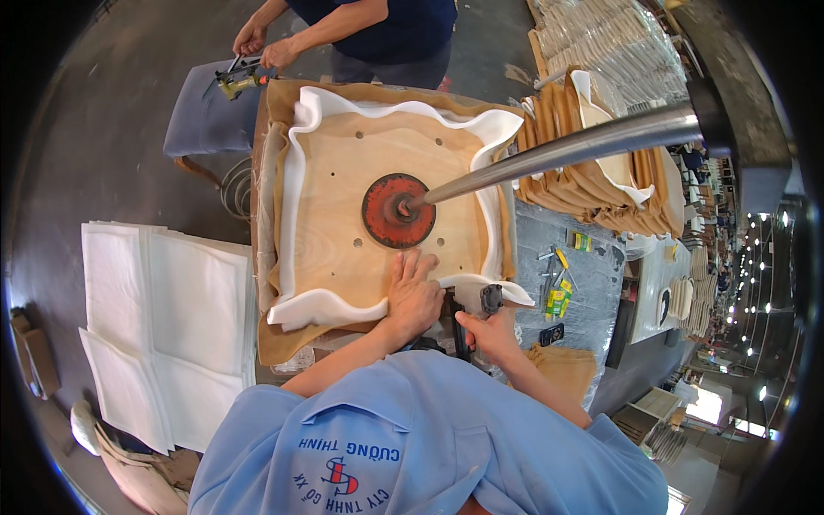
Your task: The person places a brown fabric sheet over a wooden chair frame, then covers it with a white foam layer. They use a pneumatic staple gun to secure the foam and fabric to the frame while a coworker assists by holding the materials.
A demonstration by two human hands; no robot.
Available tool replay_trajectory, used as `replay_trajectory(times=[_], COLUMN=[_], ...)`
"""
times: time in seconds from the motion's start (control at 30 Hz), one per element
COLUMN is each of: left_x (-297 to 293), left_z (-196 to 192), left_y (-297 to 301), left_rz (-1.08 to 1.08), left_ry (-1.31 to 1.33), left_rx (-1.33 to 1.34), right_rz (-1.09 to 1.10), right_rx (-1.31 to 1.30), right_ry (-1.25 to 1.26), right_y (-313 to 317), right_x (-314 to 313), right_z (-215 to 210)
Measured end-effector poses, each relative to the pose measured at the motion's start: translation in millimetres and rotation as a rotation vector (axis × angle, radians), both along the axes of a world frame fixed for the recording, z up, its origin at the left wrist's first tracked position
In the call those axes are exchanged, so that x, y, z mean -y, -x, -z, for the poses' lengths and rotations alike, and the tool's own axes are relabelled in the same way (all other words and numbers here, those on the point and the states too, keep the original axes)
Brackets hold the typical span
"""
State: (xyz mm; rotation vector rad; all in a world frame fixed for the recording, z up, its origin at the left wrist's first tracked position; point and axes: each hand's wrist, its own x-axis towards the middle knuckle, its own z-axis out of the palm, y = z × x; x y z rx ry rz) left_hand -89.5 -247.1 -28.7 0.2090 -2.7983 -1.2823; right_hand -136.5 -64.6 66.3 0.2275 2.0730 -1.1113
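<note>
workbench — left hand [412, 296] flat on plywood seat board [360, 197]; right hand [491, 330] grips stapler [482, 302].

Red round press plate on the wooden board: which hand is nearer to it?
Left. The left hand lies flat on the board just below the red plate; the right hand grips a tool off the board's edge.

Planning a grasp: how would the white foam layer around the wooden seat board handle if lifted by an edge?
The white foam layer probably flops: its edges ripple and curl around the wooden seat board. Likely light and compressible; the left hand appears to flatten it. Thin edges might tear.
</note>
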Motion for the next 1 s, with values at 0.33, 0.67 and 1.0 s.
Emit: replay_trajectory(times=[0.33,0.67,1.0], left_x=[-1.9,-3.8,30.0], left_z=[5.8,5.1,-106.1], left_y=[0.1,-1.2,-31.4], left_rz=[-0.008,-0.017,0.29], left_ry=[-0.014,0.001,-0.355], left_rx=[-0.007,-0.053,0.218], right_rz=[-0.043,-0.04,0.006], right_rx=[-0.014,-0.049,-0.007], right_ry=[-0.051,-0.103,-0.065], right_y=[10.3,7.6,11.5], right_x=[7.6,11.8,6.1], right_z=[1.0,3.2,10.5])
